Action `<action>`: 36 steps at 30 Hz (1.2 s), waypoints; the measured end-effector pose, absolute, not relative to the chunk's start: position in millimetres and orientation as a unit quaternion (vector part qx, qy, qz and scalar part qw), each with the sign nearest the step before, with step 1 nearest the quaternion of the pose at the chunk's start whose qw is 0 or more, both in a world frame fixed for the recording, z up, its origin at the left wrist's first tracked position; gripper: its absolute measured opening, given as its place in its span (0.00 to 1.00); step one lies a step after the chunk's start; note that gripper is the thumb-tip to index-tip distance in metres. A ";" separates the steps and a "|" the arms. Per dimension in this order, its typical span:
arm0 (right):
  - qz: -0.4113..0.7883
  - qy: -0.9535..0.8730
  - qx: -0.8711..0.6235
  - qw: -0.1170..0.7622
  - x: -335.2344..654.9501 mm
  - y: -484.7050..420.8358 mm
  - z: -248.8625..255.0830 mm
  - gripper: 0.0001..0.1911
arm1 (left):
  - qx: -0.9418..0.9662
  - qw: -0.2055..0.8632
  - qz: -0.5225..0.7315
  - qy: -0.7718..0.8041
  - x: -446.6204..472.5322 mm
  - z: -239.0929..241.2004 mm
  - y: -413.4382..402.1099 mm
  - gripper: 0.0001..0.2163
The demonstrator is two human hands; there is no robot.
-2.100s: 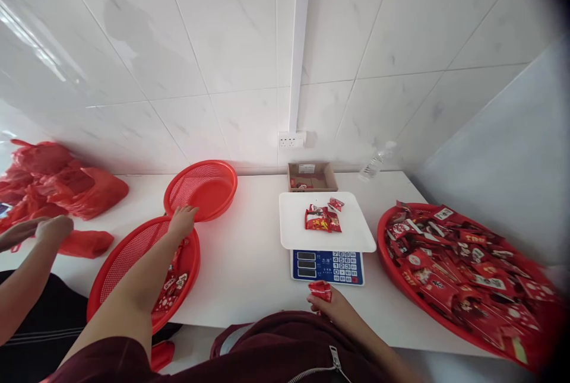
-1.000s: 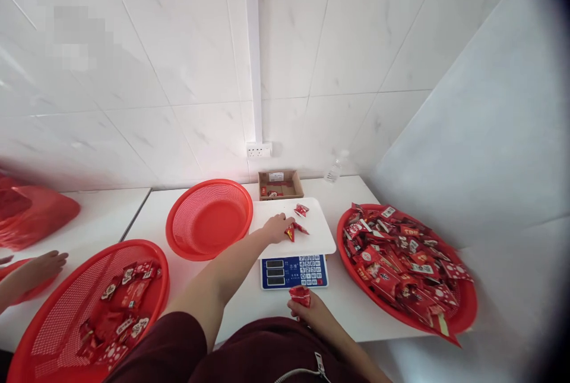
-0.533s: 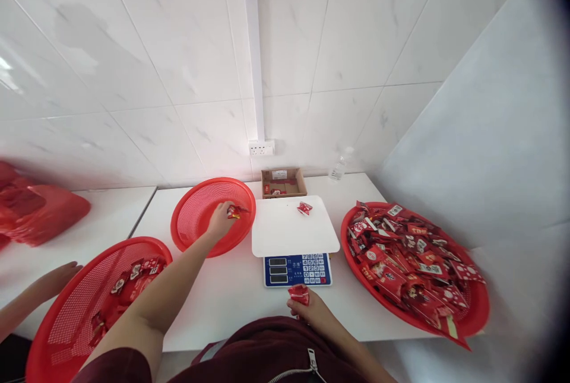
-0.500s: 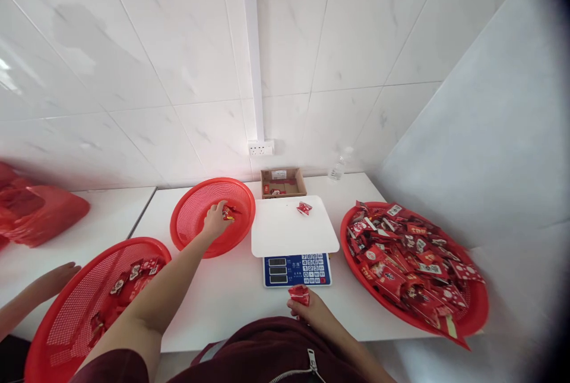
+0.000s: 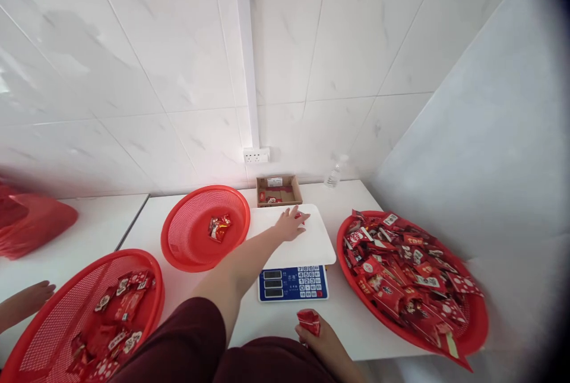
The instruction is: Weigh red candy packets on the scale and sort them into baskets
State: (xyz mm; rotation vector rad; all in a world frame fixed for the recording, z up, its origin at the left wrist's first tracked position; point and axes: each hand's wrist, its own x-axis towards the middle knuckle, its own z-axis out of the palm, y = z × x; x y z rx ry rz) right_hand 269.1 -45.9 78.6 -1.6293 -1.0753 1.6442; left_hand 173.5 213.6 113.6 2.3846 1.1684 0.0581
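My left hand (image 5: pixel 289 225) is over the white weighing pan (image 5: pixel 312 249) of a scale, fingers spread. Under its fingertips lies a small red packet (image 5: pixel 301 217), partly hidden. Close to my body, my right hand (image 5: pixel 321 340) is closed around a red snack packet (image 5: pixel 309 321). Between the two hands, the blue scale panel (image 5: pixel 293 284) faces me with its keys and dark displays. Left of the scale, a red mesh basket (image 5: pixel 182 217) holds a few small packets (image 5: pixel 219 228).
At right, a full basket (image 5: pixel 478 323) of red packets overhangs the table edge. Another basket (image 5: pixel 48 312) with packets stands front left, near someone else's hand (image 5: pixel 35 297). Behind the scale are a cardboard box (image 5: pixel 279 191) and a clear bottle (image 5: pixel 335 173). Red bags (image 5: pixel 35 222) lie far left.
My left hand has left the middle basket, where packets now lie, and moved right over the weighing pan to the packet there. My right hand still holds its packet.
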 end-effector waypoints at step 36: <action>0.660 -0.248 -0.545 0.455 241.3 89.3 148.6 0.23 | 0.426 0.610 0.372 0.554 87.5 156.4 110.3 0.10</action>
